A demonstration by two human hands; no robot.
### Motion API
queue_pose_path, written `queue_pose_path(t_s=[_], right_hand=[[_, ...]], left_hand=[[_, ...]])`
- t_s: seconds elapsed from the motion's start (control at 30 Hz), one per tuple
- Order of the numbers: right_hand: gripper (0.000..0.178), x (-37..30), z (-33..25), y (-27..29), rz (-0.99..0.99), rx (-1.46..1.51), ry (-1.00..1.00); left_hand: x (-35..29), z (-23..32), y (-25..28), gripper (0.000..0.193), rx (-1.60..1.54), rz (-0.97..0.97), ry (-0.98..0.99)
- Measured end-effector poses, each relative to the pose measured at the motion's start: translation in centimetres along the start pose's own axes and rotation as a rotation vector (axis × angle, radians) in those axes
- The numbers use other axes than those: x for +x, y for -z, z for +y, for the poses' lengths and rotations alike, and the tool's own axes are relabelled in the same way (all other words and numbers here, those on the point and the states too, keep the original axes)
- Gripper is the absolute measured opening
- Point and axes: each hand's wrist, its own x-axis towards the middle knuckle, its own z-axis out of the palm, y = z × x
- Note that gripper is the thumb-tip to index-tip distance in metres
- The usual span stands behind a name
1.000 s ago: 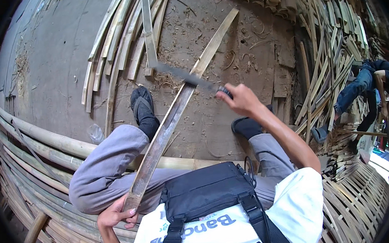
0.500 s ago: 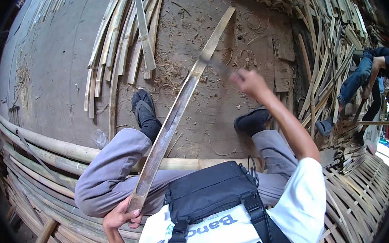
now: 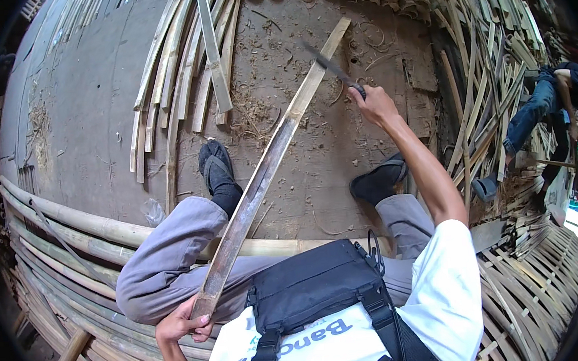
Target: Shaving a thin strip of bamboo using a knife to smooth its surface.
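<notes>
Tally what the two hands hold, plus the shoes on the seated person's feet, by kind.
Bamboo slat, near end in the left hand: 1
Knife, gripped by the right hand: 1
Dark shoes, left and right: 2
Total: 4

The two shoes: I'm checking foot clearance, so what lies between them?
In the head view, the bamboo slat slants between the left shoe and right shoe.

Two hands [image 3: 185, 322], one knife [image 3: 332, 70] (dark-bladed), one slat [image 3: 262, 182]
</notes>
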Motion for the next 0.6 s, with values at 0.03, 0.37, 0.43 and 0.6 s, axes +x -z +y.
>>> queue_pose_path(t_s=[0.03, 0.37, 0.43, 0.6], right_hand=[[0.058, -0.7, -1.6, 0.6, -0.071, -0.053, 0.078], [0.052, 1.1, 4.0, 2.0, -0.014, 0.032, -0.006], [0.058, -0.5, 1.4, 1.5, -0.169, 0.12, -0.025], [0.054, -3.5, 2.6, 0.1, -0.117, 0.159, -0.001]], left_hand=[[-0.4, -0.4, 0.0, 0.049, 0.0, -0.011, -0.004], [0.0, -0.6, 0.8, 0.052, 0.058, -0.018, 0.023], [-0.6, -0.8, 0.8, 0.053, 0.073, -0.008, 0.014], [-2.1, -2.6, 1.4, 0.05, 0.135, 0.122, -0.006]])
